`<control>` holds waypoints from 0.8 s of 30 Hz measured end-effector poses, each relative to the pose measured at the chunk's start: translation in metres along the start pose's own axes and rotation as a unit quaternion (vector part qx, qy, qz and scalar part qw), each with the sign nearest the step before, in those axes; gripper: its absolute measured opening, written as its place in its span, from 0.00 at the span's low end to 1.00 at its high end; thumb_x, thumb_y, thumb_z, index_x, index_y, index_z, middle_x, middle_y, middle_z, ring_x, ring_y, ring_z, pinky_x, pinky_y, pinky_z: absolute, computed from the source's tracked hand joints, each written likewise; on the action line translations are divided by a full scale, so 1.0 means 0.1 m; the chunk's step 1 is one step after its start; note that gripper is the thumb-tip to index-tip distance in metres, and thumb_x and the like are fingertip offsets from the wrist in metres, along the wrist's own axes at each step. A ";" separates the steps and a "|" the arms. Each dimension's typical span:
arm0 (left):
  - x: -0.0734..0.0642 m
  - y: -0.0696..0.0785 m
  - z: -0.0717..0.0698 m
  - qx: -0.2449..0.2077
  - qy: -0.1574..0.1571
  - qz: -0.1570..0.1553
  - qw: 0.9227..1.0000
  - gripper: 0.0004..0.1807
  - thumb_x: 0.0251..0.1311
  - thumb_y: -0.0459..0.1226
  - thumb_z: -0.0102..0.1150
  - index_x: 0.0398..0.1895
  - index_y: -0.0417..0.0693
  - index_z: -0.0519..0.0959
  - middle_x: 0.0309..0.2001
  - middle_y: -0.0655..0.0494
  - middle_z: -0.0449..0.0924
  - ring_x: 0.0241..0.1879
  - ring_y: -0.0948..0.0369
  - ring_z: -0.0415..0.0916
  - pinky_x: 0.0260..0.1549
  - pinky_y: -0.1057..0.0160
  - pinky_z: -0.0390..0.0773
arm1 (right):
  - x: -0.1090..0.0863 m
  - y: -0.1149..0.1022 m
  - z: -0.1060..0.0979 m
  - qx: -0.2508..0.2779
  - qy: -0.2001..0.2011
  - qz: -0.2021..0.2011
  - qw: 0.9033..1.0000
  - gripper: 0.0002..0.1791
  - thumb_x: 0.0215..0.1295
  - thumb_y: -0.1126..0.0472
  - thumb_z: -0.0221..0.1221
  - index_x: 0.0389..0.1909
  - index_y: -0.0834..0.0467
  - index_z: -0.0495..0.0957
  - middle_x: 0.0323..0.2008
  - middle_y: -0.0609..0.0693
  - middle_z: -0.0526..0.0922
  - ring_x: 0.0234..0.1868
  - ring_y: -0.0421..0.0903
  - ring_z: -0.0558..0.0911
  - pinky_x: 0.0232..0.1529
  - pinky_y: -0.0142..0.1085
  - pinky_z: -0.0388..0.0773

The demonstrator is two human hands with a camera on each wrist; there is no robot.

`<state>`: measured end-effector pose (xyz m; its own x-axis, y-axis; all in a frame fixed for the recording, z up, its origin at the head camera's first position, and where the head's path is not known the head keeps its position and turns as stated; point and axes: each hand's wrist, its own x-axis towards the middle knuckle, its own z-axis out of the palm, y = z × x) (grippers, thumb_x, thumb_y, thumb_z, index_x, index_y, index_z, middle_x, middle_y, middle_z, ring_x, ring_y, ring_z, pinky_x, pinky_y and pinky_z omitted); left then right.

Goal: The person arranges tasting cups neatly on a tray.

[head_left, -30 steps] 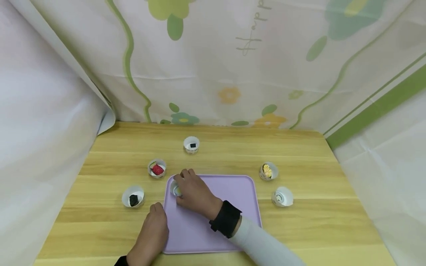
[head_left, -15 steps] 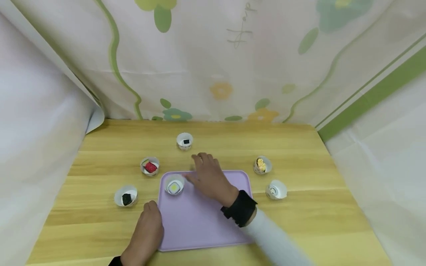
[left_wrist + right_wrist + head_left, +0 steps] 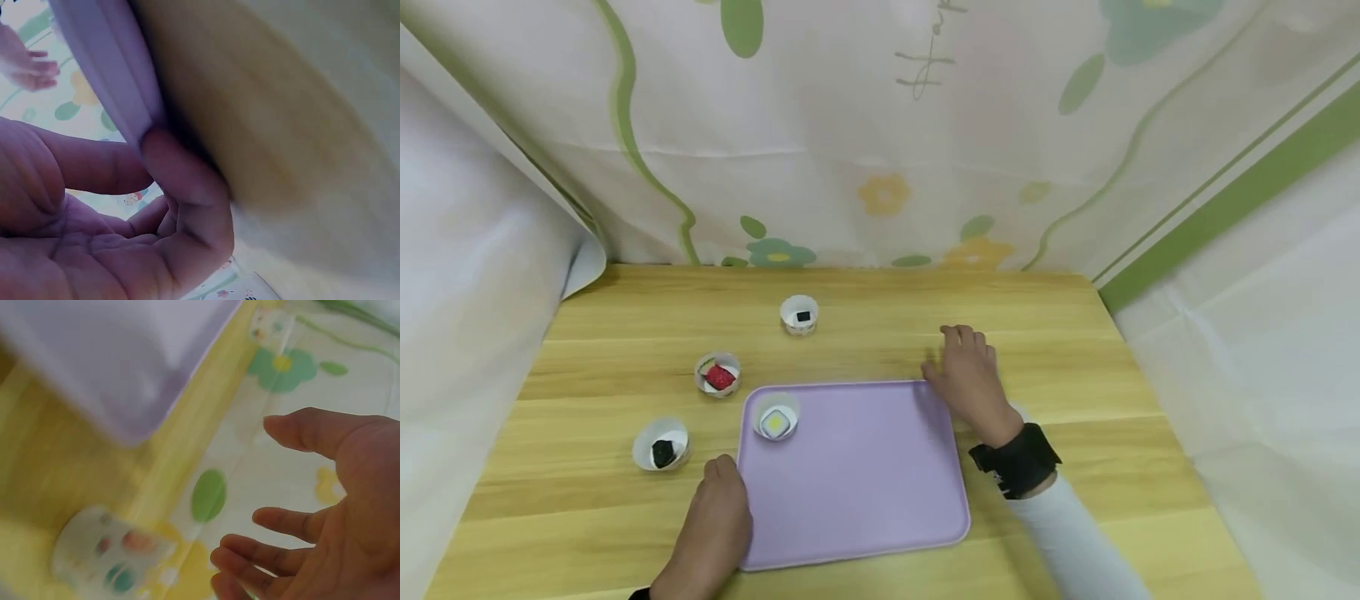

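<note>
Head view | lilac, round-cornered tray (image 3: 853, 483) is lying long axis left-to-right | your left hand (image 3: 715, 521) is pinching its left edge | your right hand (image 3: 972, 382) is hovering, fingers (image 3: 290, 524) loosely parted

One word can be read, in part — "Hap", the start of a line of thin greyish lettering (image 3: 925, 59) on the pale flowered curtain (image 3: 827, 108) behind the desk (image 3: 880, 333). It runs sideways, bottom to top — the head view's upper edge cuts it off.

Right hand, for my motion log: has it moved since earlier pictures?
Yes: the right hand moved rightward, from left to right of the upper orange flower.
</note>
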<state>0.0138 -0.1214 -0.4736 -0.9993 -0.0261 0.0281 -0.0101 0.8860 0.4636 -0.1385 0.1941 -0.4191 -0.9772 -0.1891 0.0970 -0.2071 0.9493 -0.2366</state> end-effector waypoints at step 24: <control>0.01 -0.01 -0.05 0.000 -0.044 -0.021 0.999 0.08 0.54 0.20 0.43 0.36 0.21 0.63 0.29 0.36 0.65 0.22 0.49 0.69 0.22 0.47 0.76 | -0.12 0.52 0.12 -0.030 0.004 0.031 0.999 0.31 0.61 0.57 0.62 0.57 0.74 0.68 0.51 0.71 0.74 0.50 0.64 0.72 0.42 0.52 0.77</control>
<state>0.0127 -0.1244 -0.4700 -0.9974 -0.0220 -0.0681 -0.0512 0.8851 0.4626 -0.1377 0.2429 -0.4439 -0.9875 -0.1280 0.0924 -0.1432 0.9726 -0.1834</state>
